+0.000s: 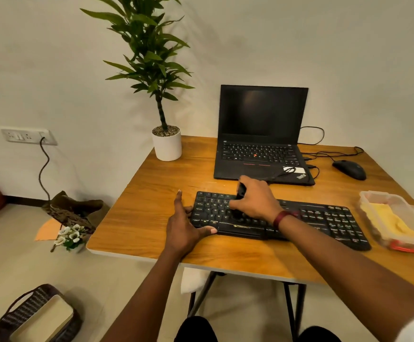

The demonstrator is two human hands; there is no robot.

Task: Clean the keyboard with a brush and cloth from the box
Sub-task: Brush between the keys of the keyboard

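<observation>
Brush (pixel 241 190) gripped in right hand (pixel 256 202) over keyboard (pixel 324 218), laptop (pixel 262 114) marked ThinkPad

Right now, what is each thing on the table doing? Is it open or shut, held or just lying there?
Keyboard: flat on the table, brush on its left keys.
Brush: gripped by the right hand.
Left hand: open, resting on the keyboard's left end.
Laptop: lid open, screen dark.
Box: open, with the cloth inside.
Mouse: lying untouched.
</observation>
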